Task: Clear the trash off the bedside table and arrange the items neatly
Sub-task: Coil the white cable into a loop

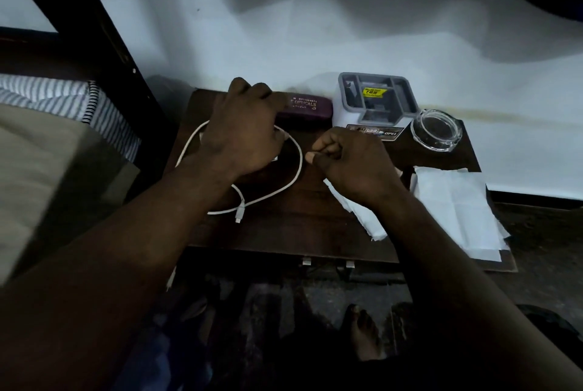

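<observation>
A dark wooden bedside table (pixel 284 232) stands against the white wall. A white cable (pixel 298 166) lies looped on its left half, one plug end (pixel 238 217) near the front. Along the back lies a maroon spectacle case (pixel 310 108). My left hand (pixel 239 135) is above the cable loop, and its curled fingers grip the case's left end. My right hand (pixel 347 163) hovers mid-table in a loose fist with the thumb against the fingers, and I see nothing in it. White paper sheets (pixel 457 201) lie on the right side, partly under my right wrist.
A grey desk organizer (pixel 345 106) with a yellow sticker stands at the back beside the case. A glass ashtray (pixel 437 131) sits at the back right corner. A bed with striped bedding (pixel 63 100) is on the left. My bare foot (pixel 362 334) rests on the floor below.
</observation>
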{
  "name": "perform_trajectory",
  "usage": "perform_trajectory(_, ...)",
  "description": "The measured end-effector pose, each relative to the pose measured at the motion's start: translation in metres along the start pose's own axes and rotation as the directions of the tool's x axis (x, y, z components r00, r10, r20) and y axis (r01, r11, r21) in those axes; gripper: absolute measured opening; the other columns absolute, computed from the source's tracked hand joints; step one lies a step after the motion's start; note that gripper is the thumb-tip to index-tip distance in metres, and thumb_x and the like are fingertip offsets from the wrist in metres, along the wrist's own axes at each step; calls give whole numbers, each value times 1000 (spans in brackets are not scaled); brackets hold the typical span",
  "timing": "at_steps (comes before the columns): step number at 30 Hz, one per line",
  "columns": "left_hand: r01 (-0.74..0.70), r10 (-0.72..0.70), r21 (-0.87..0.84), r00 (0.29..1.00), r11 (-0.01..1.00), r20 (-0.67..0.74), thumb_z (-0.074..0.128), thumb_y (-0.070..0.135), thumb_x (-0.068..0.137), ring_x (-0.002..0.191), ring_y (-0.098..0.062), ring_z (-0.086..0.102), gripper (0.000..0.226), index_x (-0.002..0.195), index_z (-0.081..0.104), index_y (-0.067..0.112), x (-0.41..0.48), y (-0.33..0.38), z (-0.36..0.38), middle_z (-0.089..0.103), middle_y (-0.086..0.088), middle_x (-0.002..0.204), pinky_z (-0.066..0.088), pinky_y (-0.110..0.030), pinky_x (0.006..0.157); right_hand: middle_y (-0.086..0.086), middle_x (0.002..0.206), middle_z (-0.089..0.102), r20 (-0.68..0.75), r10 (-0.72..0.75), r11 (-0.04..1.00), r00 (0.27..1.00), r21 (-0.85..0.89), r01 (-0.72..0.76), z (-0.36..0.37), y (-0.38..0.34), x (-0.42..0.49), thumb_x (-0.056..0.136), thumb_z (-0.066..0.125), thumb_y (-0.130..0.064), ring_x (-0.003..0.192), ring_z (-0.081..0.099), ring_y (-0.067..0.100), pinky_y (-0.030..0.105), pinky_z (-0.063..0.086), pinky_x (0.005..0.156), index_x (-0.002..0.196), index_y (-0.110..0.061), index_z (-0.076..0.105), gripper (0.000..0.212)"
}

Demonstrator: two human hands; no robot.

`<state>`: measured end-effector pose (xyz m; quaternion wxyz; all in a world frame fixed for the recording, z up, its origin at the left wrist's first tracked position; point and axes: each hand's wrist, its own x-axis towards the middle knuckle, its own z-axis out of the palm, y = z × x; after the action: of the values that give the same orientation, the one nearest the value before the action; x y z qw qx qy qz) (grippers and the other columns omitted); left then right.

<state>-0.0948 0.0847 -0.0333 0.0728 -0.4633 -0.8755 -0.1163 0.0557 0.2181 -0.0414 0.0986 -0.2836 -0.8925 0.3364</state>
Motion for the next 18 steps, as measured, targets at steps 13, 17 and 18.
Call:
perform_trajectory(13,-12,20,-65,992,998,124,64,42,85,117,-30,59,41,122,67,27,-85,10,-13,68,-4,124,48,-43,98,-9,86,76,213,-61,994,975,-79,79,21,-18,-26,84,80,-36,84,71,9,37,58,81,90,-27,73,13)
perform_trajectory(17,-27,49,-112,980,993,194,63,45,87,110,-28,65,42,125,61,27,-101,24,-1,68,1,122,56,-40,84,-8,89,71,317,-43,979,947,-178,104,21,-19,-30,84,79,-41,92,69,18,44,57,85,88,-33,68,15)
perform_trajectory(18,-26,47,-103,977,994,209,63,44,87,107,-29,66,40,123,61,26,-100,25,1,68,0,119,56,-39,80,-7,91,71,329,-40,975,944,-193,109,21,-19,-31,84,78,-42,94,68,19,44,56,86,91,-32,68,16)
